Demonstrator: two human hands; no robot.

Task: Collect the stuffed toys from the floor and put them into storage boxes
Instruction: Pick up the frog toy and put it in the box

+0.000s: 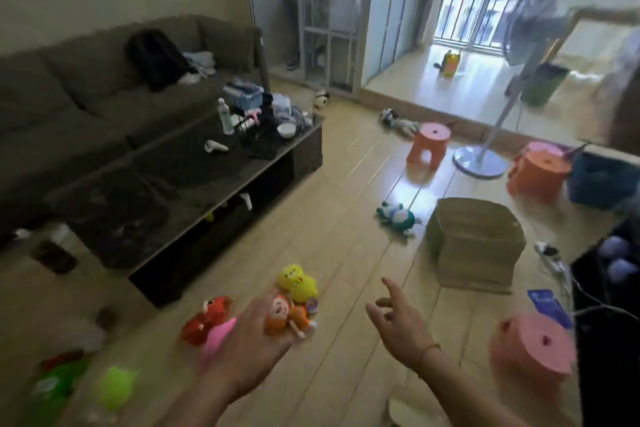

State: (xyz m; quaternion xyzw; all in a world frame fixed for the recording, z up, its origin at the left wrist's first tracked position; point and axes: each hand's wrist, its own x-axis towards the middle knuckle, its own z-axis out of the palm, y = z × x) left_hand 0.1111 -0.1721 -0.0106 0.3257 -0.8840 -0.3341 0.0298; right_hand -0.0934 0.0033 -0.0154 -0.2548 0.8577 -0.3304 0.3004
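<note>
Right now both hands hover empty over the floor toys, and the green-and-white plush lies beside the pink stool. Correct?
Not quite. In the head view the green-and-white plush lies beside the cardboard box, not the pink stool. Both hands, left and right, are empty.

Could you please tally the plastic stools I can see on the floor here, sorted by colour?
Pink stools: 2, one by the fan base and one near the right hand
Orange stools: 1, with what may be another pink one blurred behind it, not counted
Total: 3
</note>
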